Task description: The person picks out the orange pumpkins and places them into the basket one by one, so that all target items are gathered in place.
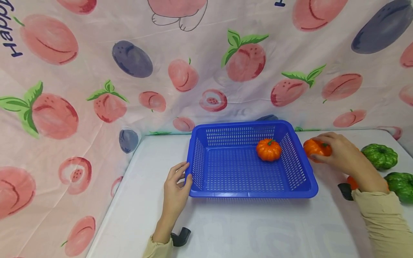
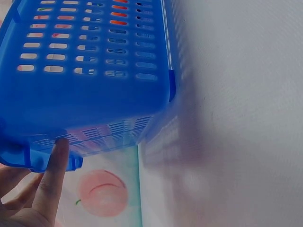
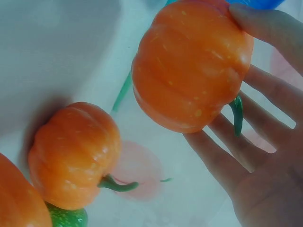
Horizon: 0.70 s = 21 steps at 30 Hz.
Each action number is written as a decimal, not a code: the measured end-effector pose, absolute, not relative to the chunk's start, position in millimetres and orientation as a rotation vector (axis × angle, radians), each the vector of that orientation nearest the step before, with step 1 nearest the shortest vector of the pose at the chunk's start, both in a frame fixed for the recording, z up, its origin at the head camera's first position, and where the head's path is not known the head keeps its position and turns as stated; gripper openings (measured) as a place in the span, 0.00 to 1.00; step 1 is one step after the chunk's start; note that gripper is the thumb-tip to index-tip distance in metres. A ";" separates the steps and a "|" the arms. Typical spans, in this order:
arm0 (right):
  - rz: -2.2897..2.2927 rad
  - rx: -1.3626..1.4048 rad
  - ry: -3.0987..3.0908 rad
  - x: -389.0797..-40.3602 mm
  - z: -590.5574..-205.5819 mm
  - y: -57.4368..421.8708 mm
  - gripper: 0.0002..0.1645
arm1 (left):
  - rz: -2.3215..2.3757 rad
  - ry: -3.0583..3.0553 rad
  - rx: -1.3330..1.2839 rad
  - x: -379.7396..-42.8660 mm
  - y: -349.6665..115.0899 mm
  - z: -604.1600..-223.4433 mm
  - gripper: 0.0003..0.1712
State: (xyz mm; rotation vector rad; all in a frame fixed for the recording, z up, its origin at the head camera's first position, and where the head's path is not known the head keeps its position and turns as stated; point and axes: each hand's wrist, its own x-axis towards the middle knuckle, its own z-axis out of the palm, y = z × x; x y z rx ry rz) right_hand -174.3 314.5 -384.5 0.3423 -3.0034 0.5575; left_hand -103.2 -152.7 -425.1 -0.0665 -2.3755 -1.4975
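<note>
A blue plastic basket (image 1: 219,194) with slotted walls stands on the white tabletop in the head view. Its left rim is held by my left hand (image 1: 175,190), with fingers and thumb at the edge. Inside, toward the right, lies a small orange pumpkin (image 1: 269,151). Just outside the basket's right wall, my right hand (image 1: 342,152) grips another orange pumpkin (image 1: 313,147) between thumb and fingers. The right wrist view shows that held pumpkin (image 3: 189,66) with its green stem toward the palm. The basket's wall (image 2: 85,99) fills much of the left wrist view.
Two green pumpkins (image 1: 380,156) sit at the table's right side. More orange pumpkins (image 3: 75,156) lie near the right hand, partly hidden by the forearm in the head view. A fruit-printed cloth (image 1: 206,43) hangs behind and to the left.
</note>
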 end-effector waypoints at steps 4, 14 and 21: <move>0.547 0.333 -3.005 -172.5 -380.0 310.9 0.34 | -1.493 -2.376 -0.066 -103.3 -152.8 -425.2 0.21; 0.505 0.349 -2.944 -169.3 -373.4 308.4 0.35 | -1.499 -2.375 -0.062 -103.3 -152.9 -425.6 0.21; 0.504 0.360 -2.903 -165.9 -367.4 304.5 0.36 | -1.503 -2.376 -0.062 -102.7 -152.8 -425.2 0.21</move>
